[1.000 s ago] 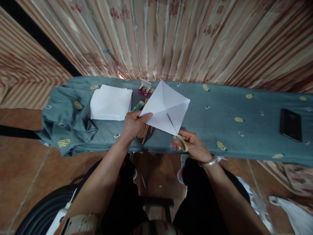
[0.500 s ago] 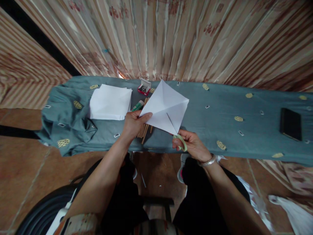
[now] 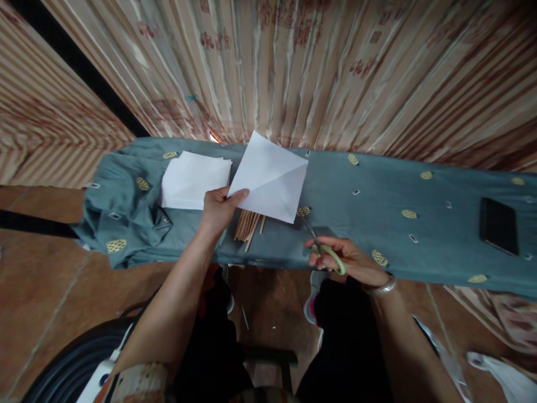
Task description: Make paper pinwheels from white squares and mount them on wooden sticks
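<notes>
Between thumb and fingers, my left hand point(image 3: 221, 210) pinches the left corner of a creased white sheet of paper point(image 3: 271, 176), raised over the cloth. My right hand point(image 3: 346, 260) grips a pair of scissors point(image 3: 329, 254) with pale green handles, a bracelet on its wrist. The scissor blades point up and left, just off the paper's lower right corner. Beneath the sheet lie several thin wooden sticks point(image 3: 248, 226), their far ends covered by it. A stack of white paper point(image 3: 195, 179) rests to the left of the sheet.
A teal patterned cloth point(image 3: 364, 207) covers the long narrow table. At its right end lies a dark flat rectangular object point(image 3: 498, 225). Behind hangs a pleated curtain point(image 3: 285, 73). A black round ribbed object point(image 3: 67, 364) stands at lower left, and white scraps point(image 3: 499, 372) lie at lower right.
The scissors have come away from the paper, moving right and down with my right hand. The sheet has shifted left and turned, now covering the small red box and green tube.
</notes>
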Demonstrator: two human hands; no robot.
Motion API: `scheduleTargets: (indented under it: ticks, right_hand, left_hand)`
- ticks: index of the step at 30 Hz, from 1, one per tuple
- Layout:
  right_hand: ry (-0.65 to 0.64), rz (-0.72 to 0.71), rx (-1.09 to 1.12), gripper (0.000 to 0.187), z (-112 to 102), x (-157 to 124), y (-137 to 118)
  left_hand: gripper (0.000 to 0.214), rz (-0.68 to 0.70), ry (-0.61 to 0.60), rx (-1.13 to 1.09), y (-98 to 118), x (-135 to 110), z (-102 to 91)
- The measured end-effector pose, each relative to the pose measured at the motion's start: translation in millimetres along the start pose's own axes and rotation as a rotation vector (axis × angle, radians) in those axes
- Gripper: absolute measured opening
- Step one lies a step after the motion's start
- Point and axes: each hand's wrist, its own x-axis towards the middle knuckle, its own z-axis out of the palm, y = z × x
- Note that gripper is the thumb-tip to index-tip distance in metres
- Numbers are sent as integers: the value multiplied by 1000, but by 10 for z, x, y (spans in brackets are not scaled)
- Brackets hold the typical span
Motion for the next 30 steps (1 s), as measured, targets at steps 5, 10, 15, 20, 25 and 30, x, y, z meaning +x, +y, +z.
scheduleTargets:
  ticks: [5, 10, 15, 20, 25, 30]
  right_hand:
    - [424, -182, -11, 55, -248, -48, -3]
    - [719, -353, -52, 51, -321, 90, -25]
    - [646, -294, -258, 67, -322, 173, -16]
    - [660, -263, -524, 55, -321, 188, 26]
    - [776, -321, -492, 52, -325, 258, 88]
    - [961, -355, -386, 52, -346, 417, 149]
  left_hand:
    - [27, -73, -85, -12, -24, -46, 42]
    - [19, -213, -345, 74, -75, -188, 234]
    - [18, -210, -512, 142, -100, -260, 356]
    - [22, -185, -489, 133, -164, -245, 382]
    - [55, -142, -285, -163, -122, -247, 471]
    - [89, -91, -475, -406, -108, -416, 655]
